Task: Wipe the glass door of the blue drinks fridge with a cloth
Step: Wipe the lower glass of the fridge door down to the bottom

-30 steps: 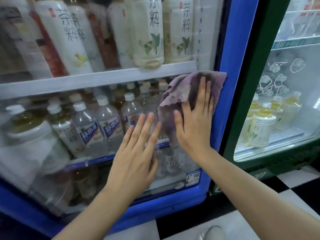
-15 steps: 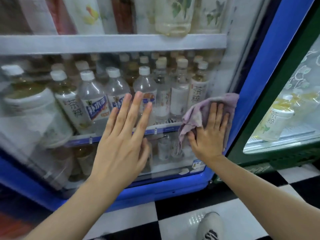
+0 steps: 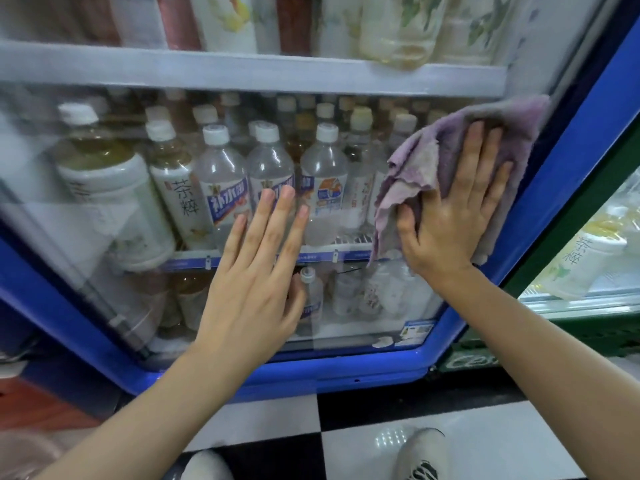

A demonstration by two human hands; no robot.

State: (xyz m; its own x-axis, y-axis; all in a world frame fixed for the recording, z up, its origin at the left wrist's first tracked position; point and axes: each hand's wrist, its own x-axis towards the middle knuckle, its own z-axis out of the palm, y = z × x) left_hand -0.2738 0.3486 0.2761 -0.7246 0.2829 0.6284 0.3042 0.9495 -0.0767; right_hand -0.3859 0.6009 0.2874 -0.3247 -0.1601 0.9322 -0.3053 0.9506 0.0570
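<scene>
The blue drinks fridge (image 3: 346, 374) fills the view, its glass door (image 3: 138, 188) fogged on the left and showing bottles behind. My right hand (image 3: 453, 220) presses flat, fingers spread, on a crumpled purple cloth (image 3: 426, 161) against the glass near the door's right blue frame, just under the white shelf. My left hand (image 3: 256, 271) lies flat on the glass in the lower middle, fingers straight and pointing up, holding nothing.
A green fridge (image 3: 571, 258) stands directly to the right, tea bottles inside. The floor below is black and white tile (image 3: 346, 441), with my two white shoes (image 3: 420, 455) near the bottom edge. A reddish surface (image 3: 38, 407) shows at lower left.
My right hand with the cloth slid down the right side of the glass, then back up a little. My left hand stayed flat on the glass. The camera tilted downward.
</scene>
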